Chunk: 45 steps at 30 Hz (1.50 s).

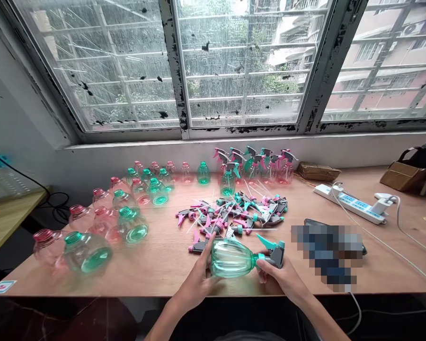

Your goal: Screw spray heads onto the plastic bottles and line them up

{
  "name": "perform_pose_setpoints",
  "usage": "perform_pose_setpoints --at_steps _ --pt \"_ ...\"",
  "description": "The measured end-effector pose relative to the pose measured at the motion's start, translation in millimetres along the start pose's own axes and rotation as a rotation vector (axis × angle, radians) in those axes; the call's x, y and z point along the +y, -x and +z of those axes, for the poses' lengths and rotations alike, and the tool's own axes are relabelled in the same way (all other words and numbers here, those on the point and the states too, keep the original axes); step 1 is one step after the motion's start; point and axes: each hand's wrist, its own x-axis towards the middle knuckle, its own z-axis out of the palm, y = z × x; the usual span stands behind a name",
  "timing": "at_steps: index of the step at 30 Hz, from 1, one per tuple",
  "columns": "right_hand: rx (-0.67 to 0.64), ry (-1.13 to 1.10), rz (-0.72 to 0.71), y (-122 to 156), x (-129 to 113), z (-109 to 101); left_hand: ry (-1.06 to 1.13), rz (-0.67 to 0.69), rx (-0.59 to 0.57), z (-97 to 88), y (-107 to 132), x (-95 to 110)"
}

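Note:
I hold a green see-through spray bottle [230, 258] on its side just above the wooden table [163, 265]. My left hand [199, 279] is wrapped round the bottle's body. My right hand [279, 277] grips the grey and teal trigger sprayer head [274, 250] at the bottle's neck. Beyond my hands lies a pile of loose pink and teal sprayer heads [234, 215] with their thin tubes.
Several open pink and green bottles [128, 208] stand at the left. Finished bottles with sprayers [255, 166] line the back by the window wall. A white power strip [351, 202] with cables, a blurred object [328, 248] and a cardboard box [404, 175] are at the right.

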Motion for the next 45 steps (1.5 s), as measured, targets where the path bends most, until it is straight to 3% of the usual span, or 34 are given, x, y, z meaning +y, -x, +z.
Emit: perform_pose_setpoints --at_steps 9,18,45 --pt "0.009 0.037 0.001 2.1 0.1 1.3 0.070 -0.034 -0.028 -4.7 -0.3 -6.6" --pt "0.072 0.009 -0.041 4.6 -0.5 1.0 0.079 -0.011 -0.088 -7.2 3.7 1.3" --pt "0.051 0.069 -0.074 3.9 -4.6 5.8 0.149 -0.042 -0.059 -7.9 1.1 -5.8"
